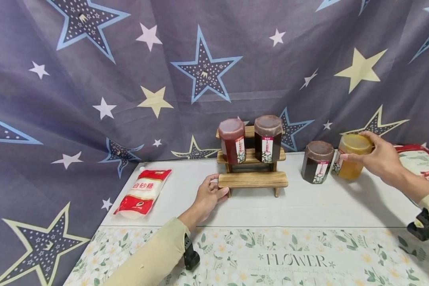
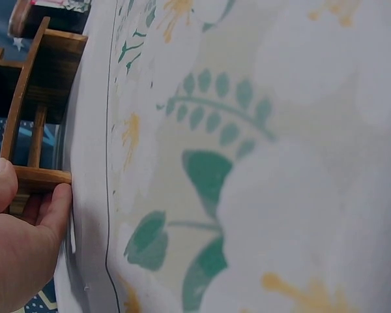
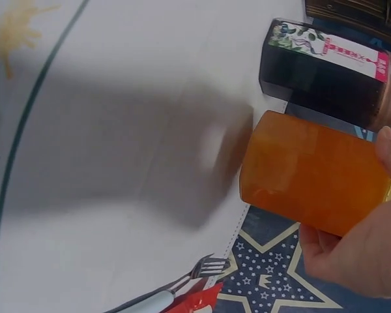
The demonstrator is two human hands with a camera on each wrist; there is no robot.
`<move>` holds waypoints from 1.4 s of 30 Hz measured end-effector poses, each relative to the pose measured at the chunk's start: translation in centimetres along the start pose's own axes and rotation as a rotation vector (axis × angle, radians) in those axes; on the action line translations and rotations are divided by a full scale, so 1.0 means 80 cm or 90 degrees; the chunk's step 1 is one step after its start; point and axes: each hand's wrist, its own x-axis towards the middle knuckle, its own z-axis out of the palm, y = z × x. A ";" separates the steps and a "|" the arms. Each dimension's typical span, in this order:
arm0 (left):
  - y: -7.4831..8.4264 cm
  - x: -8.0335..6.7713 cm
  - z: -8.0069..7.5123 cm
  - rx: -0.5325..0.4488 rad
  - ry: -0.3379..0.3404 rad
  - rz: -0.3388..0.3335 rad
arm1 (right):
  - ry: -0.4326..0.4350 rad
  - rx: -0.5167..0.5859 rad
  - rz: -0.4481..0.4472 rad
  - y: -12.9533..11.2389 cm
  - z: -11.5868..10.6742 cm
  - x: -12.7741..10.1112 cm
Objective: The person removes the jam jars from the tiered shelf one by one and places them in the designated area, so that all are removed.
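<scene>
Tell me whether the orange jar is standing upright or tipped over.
Upright. The orange jar stands on the table beside the dark jar, lid on top, with the right hand gripping it near the lid.

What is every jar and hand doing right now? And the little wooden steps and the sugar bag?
Orange jar: upright on the table, lid on, gripped by the right hand.
Dark jar: upright beside it, lid on, untouched.
Red jar and brown jar: upright on the wooden rack, lids on.
Left hand: holds the rack's lowest step at its end.
Sugar bag: lying flat, looks sealed.
</scene>
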 end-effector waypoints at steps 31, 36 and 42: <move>0.000 0.001 0.001 -0.003 0.003 0.003 | -0.052 0.030 -0.012 0.012 0.006 -0.005; 0.000 0.001 0.001 -0.001 0.007 0.000 | -0.076 0.045 -0.007 0.012 0.008 -0.006; -0.001 0.001 0.000 0.001 0.005 0.003 | -0.103 0.057 -0.014 0.010 0.006 -0.005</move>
